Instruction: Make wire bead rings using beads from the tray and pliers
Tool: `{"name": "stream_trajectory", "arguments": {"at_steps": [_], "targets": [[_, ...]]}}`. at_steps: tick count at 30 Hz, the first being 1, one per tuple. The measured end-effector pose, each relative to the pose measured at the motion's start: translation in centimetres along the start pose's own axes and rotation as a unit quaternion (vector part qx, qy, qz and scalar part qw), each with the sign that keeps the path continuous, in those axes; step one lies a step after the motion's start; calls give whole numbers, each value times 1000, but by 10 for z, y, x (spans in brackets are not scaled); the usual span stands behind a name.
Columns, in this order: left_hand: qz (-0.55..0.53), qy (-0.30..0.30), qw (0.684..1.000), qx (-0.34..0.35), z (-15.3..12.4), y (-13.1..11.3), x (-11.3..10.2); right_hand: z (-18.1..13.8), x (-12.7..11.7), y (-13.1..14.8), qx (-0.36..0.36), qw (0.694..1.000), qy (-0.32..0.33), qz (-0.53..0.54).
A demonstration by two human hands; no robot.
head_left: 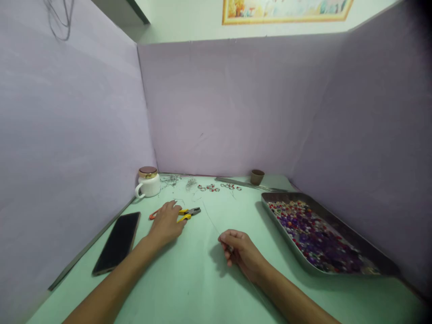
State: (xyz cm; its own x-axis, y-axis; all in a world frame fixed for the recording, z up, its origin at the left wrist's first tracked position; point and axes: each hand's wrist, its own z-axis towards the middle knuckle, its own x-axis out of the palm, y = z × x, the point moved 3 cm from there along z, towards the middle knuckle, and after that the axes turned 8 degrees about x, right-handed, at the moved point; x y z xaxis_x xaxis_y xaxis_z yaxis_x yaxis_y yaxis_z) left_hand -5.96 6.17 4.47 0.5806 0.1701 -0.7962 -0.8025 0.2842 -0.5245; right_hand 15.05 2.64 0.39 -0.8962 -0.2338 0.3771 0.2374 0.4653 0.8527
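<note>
My left hand [167,223] lies over the handles of a pair of pliers [193,211], its fingers apart, with the thumb beside the lower yellow handle. The pliers' grey jaws point right. An orange looped handle [153,215] pokes out left of that hand; the rest of it is hidden. In my right hand [243,252], closed in a pinch above the table, is a thin wire [211,220]. One end of the wire slants up and left, and the other trails below the wrist. Red-and-silver beaded pieces [211,187] lie in a row farther back.
On the right stands a metal tray [286,234] of mixed beads [313,238]. A phone [118,243] and a lidded white mug [150,184] are at the left. Wire scraps [170,181], a small brown cup [257,177] and a long flat strip [236,182] lie near the back panel [229,108].
</note>
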Motion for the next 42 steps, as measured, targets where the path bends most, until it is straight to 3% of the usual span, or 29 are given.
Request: {"name": "stream_trajectory", "arguments": {"at_steps": [4,10,14,18,20,22,24,25,32,42], "targets": [[73,51,996,1,5,14,5,0,-1,0,3,1000,-4,3],[86,49,995,-29,-5,-1,16,0,-4,1,-8,999,-24,25],[17,35,997,-70,-11,-9,17,0,-6,1,-22,998,-35,39],[-131,89,982,-99,-13,-22,13,0,-9,3,-39,997,-50,51],[-263,118,951,-110,-15,-32,10,1,-12,5,-47,995,-62,59],[-469,137,857,-161,-19,-41,11,1,-16,7,-56,994,-74,62],[-561,172,791,-175,-24,-50,13,1,-19,9,-59,993,-86,58],[-563,193,786,-167,-27,-53,15,1,-21,10,-59,992,-93,56],[-401,261,872,-102,-42,-66,29,0,-24,11,-60,992,-96,50],[-356,274,891,-71,-44,-73,32,0,-28,14,-71,991,-98,59]]}}
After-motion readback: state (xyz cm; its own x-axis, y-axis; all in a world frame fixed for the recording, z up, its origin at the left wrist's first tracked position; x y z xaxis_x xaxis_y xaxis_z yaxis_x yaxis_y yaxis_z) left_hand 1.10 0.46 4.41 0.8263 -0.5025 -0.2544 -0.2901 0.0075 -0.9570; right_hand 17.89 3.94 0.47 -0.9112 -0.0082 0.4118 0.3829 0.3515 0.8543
